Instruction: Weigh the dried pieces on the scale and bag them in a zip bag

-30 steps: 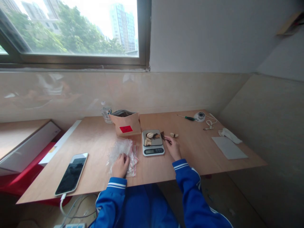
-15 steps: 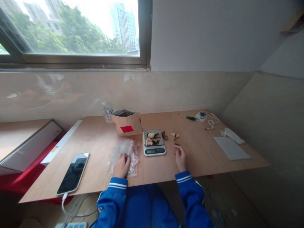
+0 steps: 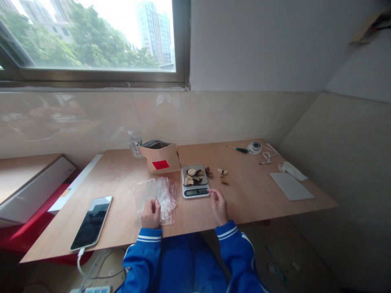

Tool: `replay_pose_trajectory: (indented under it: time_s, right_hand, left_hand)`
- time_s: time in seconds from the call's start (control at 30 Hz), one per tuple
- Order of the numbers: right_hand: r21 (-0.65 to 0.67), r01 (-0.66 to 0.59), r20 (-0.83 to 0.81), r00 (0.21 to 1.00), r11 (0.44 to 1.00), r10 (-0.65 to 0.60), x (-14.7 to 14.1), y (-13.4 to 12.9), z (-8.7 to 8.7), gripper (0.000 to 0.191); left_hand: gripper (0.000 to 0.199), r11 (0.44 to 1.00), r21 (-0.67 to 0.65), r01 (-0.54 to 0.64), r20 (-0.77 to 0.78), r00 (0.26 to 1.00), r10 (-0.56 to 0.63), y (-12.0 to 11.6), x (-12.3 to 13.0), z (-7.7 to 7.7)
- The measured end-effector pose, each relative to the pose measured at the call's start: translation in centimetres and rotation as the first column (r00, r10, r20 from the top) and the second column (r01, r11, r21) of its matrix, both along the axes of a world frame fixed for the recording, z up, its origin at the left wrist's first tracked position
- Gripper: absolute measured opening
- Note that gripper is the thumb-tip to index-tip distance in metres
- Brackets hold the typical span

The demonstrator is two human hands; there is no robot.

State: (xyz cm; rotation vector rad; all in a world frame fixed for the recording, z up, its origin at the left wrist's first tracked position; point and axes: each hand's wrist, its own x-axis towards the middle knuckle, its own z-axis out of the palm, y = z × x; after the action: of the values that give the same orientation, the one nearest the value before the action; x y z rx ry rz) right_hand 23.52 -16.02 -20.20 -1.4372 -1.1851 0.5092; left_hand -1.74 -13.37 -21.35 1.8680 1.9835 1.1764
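A white digital scale lies at the middle of the table, with several dried slices on its metal plate. Just right of it are a few more pieces, among them a pale slice and a brown one. My right hand is at the scale's lower right corner, fingers apart, holding nothing. Clear plastic bags with red edges are spread left of the scale. My left hand rests on them with curled fingers; what it pinches, if anything, is too small to tell.
A brown paper pouch stands open behind the bags, beside a clear bottle. A phone lies left. A screwdriver, white camera, cable and white sheet lie right.
My right hand has moved left from the loose brown piece to the scale's corner. My left hand has shifted slightly on the bags, and the view has turned a little.
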Motion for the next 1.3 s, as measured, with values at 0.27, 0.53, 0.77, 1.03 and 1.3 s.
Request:
replay_pose_trajectory:
  time_s: [0.27, 0.53, 0.77, 1.03, 1.3]
  right_hand:
    - [0.071, -0.471, -0.088, 0.875, 0.879, 0.475, -10.7, -1.6, 5.6, 0.022]
    - [0.048, -0.426, -0.312, 0.853, 0.904, 0.419, -10.1, -1.7, 5.4, 0.02]
    - [0.008, -0.443, -0.422, 0.811, 0.897, 0.405, -10.1, -1.9, 5.7, 0.024]
    - [-0.026, -0.434, -0.559, 0.753, 0.9, 0.347, -9.9, -1.6, 4.8, 0.031]
    - [-0.061, -0.422, -0.536, 0.778, 0.904, 0.327, -8.7, -1.2, 4.3, 0.031]
  left_hand:
    - [0.017, 0.926, 0.252, 0.28, 0.035, 0.954, -0.297, -2.9, 3.3, 2.9]
    - [0.025, 0.874, 0.323, 0.363, 0.018, 0.921, -0.389, -4.0, 3.7, 3.9]
    - [0.017, 0.844, 0.409, 0.347, 0.029, 0.92, -0.392, -4.2, 3.7, 3.5]
    - [0.032, 0.882, 0.347, 0.321, 0.258, 0.871, -0.418, -4.2, 3.8, 2.6]
    - [0.01, 0.894, 0.317, 0.317, 0.309, 0.857, -0.414, -4.1, 3.4, 3.5]
